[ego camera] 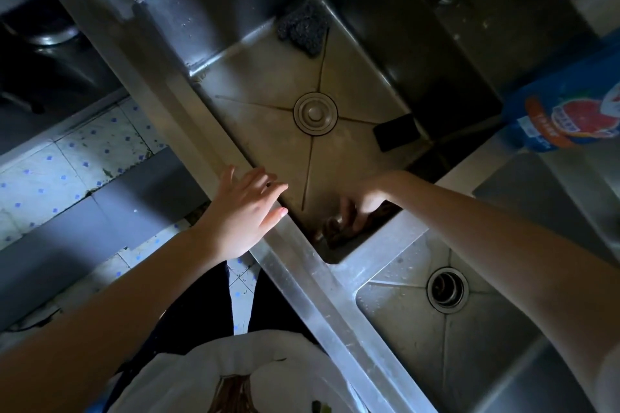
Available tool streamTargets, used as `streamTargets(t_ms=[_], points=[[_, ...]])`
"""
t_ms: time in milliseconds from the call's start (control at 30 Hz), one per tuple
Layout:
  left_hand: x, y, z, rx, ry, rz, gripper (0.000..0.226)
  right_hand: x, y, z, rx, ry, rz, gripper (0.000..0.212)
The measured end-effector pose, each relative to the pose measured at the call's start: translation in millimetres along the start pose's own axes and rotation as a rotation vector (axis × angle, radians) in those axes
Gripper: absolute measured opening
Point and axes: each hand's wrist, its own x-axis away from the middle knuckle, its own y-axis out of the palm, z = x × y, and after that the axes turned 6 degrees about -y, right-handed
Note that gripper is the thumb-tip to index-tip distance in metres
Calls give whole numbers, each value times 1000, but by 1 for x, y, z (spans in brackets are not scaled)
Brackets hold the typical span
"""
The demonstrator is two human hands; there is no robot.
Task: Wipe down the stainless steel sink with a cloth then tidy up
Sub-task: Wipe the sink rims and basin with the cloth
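Stainless steel fills our view: a deep rectangular stainless steel sink basin (268, 90) with a round drain plug (315, 113) at its middle and creases running from the plug to the four corners. Our right hand (360, 203) is down in the near corner of that basin, pressing a dark brownish cloth (339, 230) against the floor and the foot of the wall. The fingers curl over the cloth, grasping it, though shadow hides just how tightly. Our left hand (245, 211) lies flat and released on the front steel rim (302, 265), fingers spread, bracing us.

We judge that the wiping step is in hand and that much of the basin floor is yet to be covered. The next move seems to call for a sweep out of the corner along the nearest crease towards the plug, keeping pressure on the cloth.

Bunched as it is, the cloth lies with its long axis along the near wall, from the corner towards the divider beside the second, smaller sink basin (419, 329).

Tidying will later concern the dark mesh scouring pad (303, 28) in the far corner, the small black rectangular object (397, 131) near the right wall, and the blue detergent pouch (567, 104) on the tabletop.
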Motion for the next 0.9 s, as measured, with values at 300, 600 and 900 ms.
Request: streamTargets(t_ms=[300, 600, 900], points=[[-1, -1, 2, -22, -26, -34, 45, 58, -53, 91, 211, 288, 221, 17], [-1, -1, 1, -13, -44, 67, 32, 43, -31, 68, 270, 299, 198, 33], [-1, -5, -3, -8, -86, 33, 33, -6, 24, -6, 56, -7, 45, 31]])
